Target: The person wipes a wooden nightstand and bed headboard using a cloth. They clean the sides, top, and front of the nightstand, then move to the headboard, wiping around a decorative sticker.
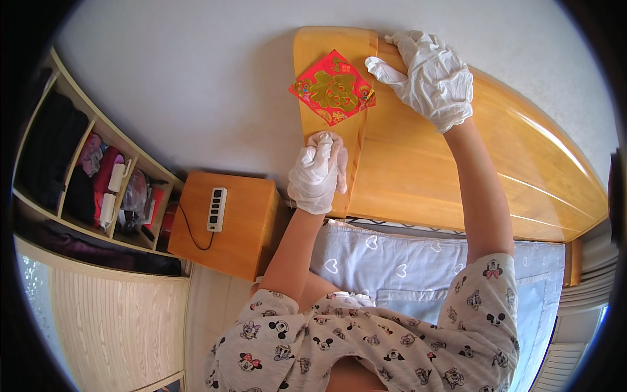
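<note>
A white glove covers my left hand (316, 171), which is closed around a pale pink cloth (342, 169). The cloth lies against the left end panel of a glossy wooden headboard (416, 166). Just above it, a red diamond-shaped paper decoration (334, 90) with gold writing is fixed to the panel. My right hand (431, 76), also gloved in white, is at the headboard's top edge. Its thumb lies apart on the front face, pointing towards the paper. The other fingers reach over the edge, and their tips are partly hidden.
To the left stands a wooden nightstand (235, 196) carrying a white power strip (217, 209) with a black cable. Open shelves (90, 130) of clothes and bags are beyond it. Grey bedding (392, 255) with white hearts lies below the headboard. Curtains (595, 269) hang at far right.
</note>
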